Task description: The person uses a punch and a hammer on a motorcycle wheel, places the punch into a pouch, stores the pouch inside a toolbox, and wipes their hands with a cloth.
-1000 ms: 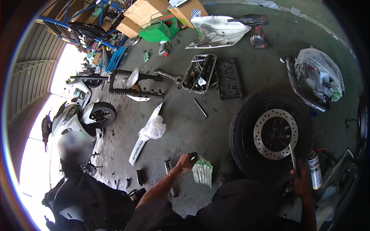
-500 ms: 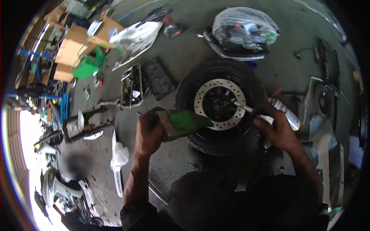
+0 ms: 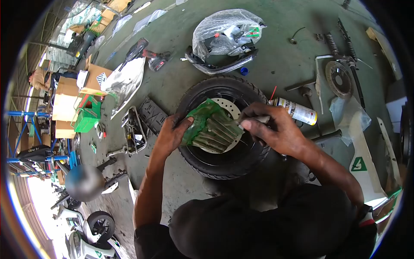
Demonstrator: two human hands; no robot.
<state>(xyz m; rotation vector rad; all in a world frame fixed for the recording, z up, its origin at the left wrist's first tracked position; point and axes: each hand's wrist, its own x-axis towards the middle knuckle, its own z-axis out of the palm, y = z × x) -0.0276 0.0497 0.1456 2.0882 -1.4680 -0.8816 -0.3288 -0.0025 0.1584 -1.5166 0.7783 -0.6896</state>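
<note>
Grips the green tool pouch (image 3: 209, 127) by its left side with the left hand (image 3: 170, 133), thumb across the face turned to the camera. Holds the pouch raised above the wheel (image 3: 217, 165), masking much of the perforated brake disc (image 3: 225, 105) from view. Shows metal wrenches (image 3: 211, 137) in the pouch, lined up side by side and slanting. Closes the right hand (image 3: 274, 127) on a metal tool (image 3: 259, 119) at the pouch's right edge, pinching with thumb and fingers; cannot tell the tool's exact type, being largely hidden in the grasp. Cannot tell either whether touching the pouch. Note wheel lying flat on the floor, tyre and all. Note spray can (image 3: 297, 111) just right of the tyre, with red straw (image 3: 274, 92) at the near end; farther right, a second brake disc (image 3: 338, 80). Note beyond the wheel a plastic-wrapped bundle (image 3: 228, 34), with blue cap (image 3: 244, 71) between bundle and tyre. Record to the left a black tray (image 3: 154, 114) beside a tool-filled case (image 3: 133, 129); farther out, a cordless power tool (image 3: 139, 46) near a white panel (image 3: 128, 84), then a green toolbox (image 3: 88, 115) beside cardboard boxes (image 3: 67, 99).
</note>
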